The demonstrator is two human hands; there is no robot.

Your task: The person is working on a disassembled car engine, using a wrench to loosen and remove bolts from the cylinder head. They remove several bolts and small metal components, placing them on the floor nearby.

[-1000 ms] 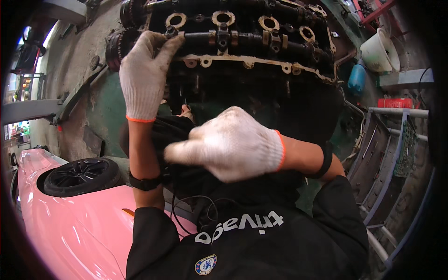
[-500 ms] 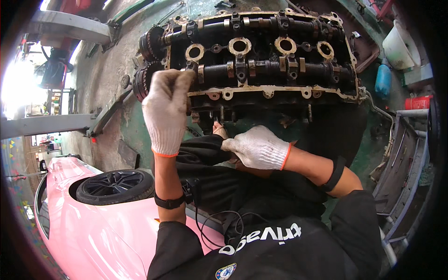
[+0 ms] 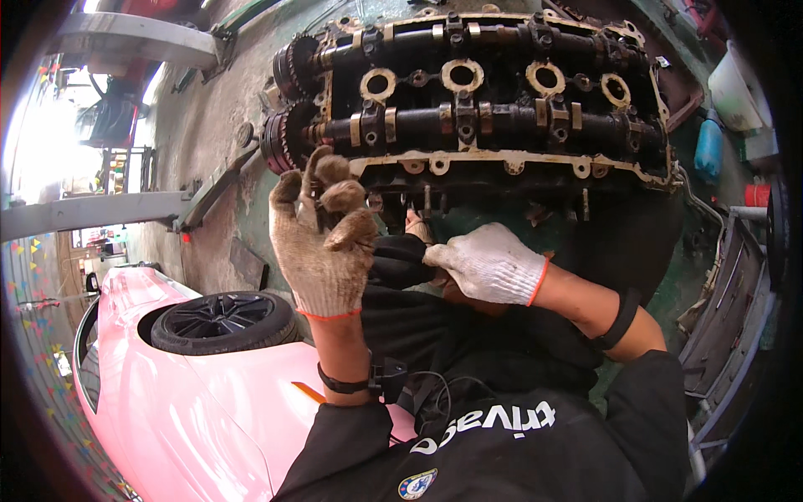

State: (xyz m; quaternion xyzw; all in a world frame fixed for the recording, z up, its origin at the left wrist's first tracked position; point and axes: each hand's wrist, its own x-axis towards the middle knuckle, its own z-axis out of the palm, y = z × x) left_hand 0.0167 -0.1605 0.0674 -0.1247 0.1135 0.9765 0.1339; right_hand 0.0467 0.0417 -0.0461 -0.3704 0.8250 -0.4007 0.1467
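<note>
My left hand (image 3: pixel 326 238) wears a white knit glove, dirty brown on the palm and fingers. It is raised palm up near the front left corner of the cylinder head (image 3: pixel 477 159), its fingers half curled and apart. No held thing can be made out in it. My right hand (image 3: pixel 489 263), in a cleaner white glove, is closed over my dark-trousered knee; its fingertips are hidden, so what it may grip does not show. The greasy cylinder head carries two camshafts (image 3: pixel 510 117) and, on its left end, round toothed gears (image 3: pixel 280 138).
A pink car (image 3: pixel 184 393) with a black wheel (image 3: pixel 222 322) stands at the left. Grey lift arms (image 3: pixel 100 209) reach in there. On the right are a white bucket (image 3: pixel 740 92), a blue bottle (image 3: pixel 708 146), a red can (image 3: pixel 756 196) and a metal-framed tray (image 3: pixel 728 309).
My left hand has turned over from back up to palm up, and its fingers have spread. My right hand keeps its place by the knee. The whole view has shifted slightly.
</note>
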